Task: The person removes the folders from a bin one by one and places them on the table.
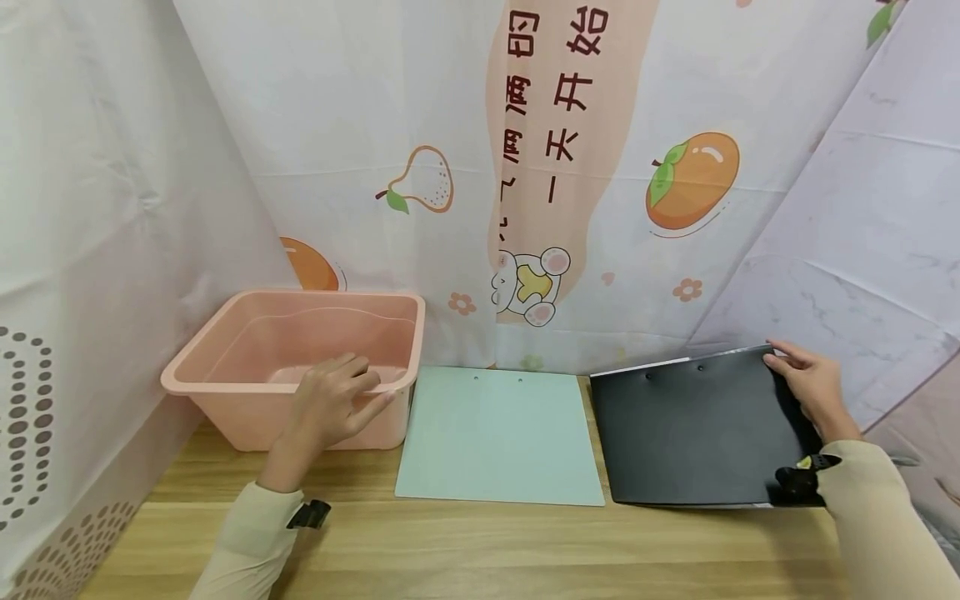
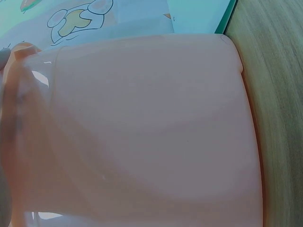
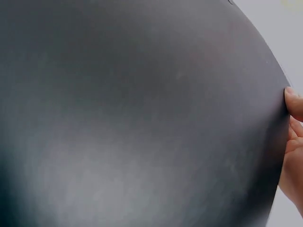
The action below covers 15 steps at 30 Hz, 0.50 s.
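Observation:
My right hand (image 1: pixel 812 387) pinches the upper right corner of a black folder (image 1: pixel 697 433). Two small rivets show near its top edge, and a pale edge runs along the top. In the right wrist view, the thumb lies against the near face of the folder (image 3: pixel 142 118), whose surface looks bowed. My left hand (image 1: pixel 333 400) is over the front rim of a pink plastic basin (image 1: pixel 292 417), its fingers loosely bent and thumb pointing right. The left wrist view is mostly filled by the outer wall of the basin (image 2: pixel 151 118), with only bits of the hand at the left edge.
A mint green board (image 1: pixel 498 437) with two small dots near its top lies flat on the wooden table (image 1: pixel 450 550) between basin and folder. A printed white curtain (image 1: pixel 337 100) hangs behind. A white perforated panel (image 1: pixel 30 433) stands at the far left.

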### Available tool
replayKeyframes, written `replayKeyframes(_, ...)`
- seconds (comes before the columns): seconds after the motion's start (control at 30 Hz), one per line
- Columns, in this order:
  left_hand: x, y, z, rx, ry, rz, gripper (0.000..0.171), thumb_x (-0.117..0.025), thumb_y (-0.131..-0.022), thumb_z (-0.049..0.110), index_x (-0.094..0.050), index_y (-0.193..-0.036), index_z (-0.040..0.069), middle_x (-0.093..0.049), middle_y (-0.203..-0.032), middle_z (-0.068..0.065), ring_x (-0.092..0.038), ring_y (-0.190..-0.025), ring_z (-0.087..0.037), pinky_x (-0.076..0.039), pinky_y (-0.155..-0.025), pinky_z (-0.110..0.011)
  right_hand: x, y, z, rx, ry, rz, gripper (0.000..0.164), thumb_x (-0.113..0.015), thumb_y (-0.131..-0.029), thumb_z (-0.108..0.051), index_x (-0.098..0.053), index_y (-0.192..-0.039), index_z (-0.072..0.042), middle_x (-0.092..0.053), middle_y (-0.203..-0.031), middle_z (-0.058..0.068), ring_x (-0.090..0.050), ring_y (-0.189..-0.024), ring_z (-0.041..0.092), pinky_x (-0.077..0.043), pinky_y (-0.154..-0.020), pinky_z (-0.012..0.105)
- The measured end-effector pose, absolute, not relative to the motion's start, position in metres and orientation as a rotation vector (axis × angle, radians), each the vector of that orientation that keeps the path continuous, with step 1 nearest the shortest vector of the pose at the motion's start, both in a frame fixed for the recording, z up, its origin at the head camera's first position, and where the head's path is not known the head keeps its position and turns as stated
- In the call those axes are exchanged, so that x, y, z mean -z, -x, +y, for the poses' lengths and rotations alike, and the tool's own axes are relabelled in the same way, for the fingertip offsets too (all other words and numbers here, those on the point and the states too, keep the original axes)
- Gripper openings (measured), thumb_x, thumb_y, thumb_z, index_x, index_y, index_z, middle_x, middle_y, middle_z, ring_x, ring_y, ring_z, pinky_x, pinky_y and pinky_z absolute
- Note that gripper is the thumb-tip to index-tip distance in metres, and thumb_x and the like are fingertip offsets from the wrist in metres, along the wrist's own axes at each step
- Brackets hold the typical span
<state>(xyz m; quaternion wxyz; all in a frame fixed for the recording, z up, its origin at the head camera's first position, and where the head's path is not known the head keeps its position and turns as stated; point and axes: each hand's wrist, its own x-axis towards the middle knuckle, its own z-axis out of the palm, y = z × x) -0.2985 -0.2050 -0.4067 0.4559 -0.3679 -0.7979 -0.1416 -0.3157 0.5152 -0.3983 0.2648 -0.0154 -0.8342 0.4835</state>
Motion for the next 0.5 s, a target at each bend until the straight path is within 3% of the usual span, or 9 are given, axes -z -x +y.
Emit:
replayKeyframes(0.23,0.406,0.297,-0.204,0.346,0.899,-1.955,0.057,-0.043,-0.104,0.056,-0.062,-0.071,0.013,-0.044,-0.066,0.001,-0.036,-0.058,-0.012,-0.027,-0.049,-0.023,0.395,0.314,0.517,-1.338,0.106,-2.251,0.034,-0.071,-0.094,-0.007,-0.076,-0.118,-0.031,-0.066,-0.072,-0.035,-0.059,-0.070,-0.021,-0.043,-0.063,0.001)
replayKeyframes(0.4,0.406,0.297,-0.204,0.347,0.903,-1.961,0.057,-0.042,-0.104,0.056,-0.062,-0.071,0.013,-0.045,-0.067,0.002,-0.037,-0.059,-0.012,-0.028,-0.049,-0.023,0.404,0.314,0.512,-1.345,0.124,-2.119,0.037,-0.070,-0.089,0.002,-0.078,-0.112,-0.026,-0.067,-0.071,-0.032,-0.061,-0.066,-0.019,-0.044,-0.061,0.001)
replayKeyframes(0.5,0.406,0.297,-0.204,0.344,0.907,-1.970,0.058,-0.041,-0.104,0.057,-0.061,-0.071,0.013,-0.045,-0.068,0.001,-0.038,-0.060,-0.013,-0.029,-0.049,-0.024,0.410,0.316,0.510,-1.349,0.146,-2.068,0.036,-0.069,-0.088,0.004,-0.076,-0.118,-0.015,-0.067,-0.072,-0.031,-0.062,-0.069,-0.018,-0.045,-0.064,0.001)
